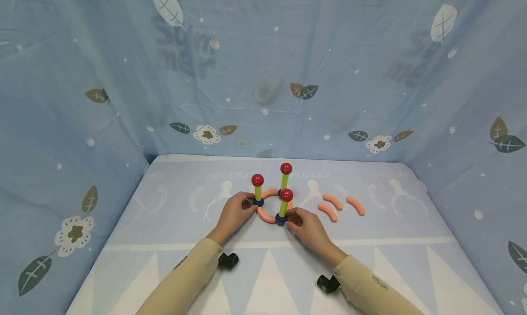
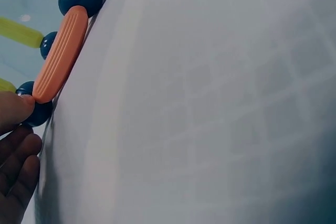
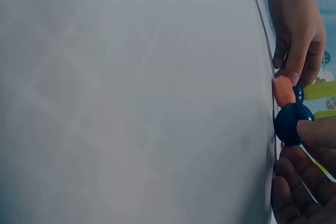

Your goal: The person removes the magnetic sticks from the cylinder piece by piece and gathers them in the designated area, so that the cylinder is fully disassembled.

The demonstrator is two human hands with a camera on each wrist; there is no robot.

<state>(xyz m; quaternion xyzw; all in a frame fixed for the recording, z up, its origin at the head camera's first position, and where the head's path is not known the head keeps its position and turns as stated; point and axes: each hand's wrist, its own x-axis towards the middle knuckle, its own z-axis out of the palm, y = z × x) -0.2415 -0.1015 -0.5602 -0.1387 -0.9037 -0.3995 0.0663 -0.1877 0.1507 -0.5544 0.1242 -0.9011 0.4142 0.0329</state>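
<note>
Yellow-green rods (image 1: 283, 209) stand on end, red balls (image 1: 286, 195) topmost.

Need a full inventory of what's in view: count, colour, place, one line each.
Table: 1, pale blue and white, in the middle
Backdrop cloth: 1, blue with leaves and flowers, behind and beside the table
Blue balls: 3, dark blue, on the table
Rods: 3, yellow-green, upright on the blue balls
Red balls: 3, red, atop the rods
Ring pieces: 3, orange, between the blue balls, one partly hidden
Loose curved pieces: 3, orange, right of the ring
Wrist devices: 2, black, by the cuffs
Sleeves: 2, beige, lower edge
Left hand: 1, bare, pinching the left blue ball
Right hand: 1, bare, pinching the nearest blue ball
</note>
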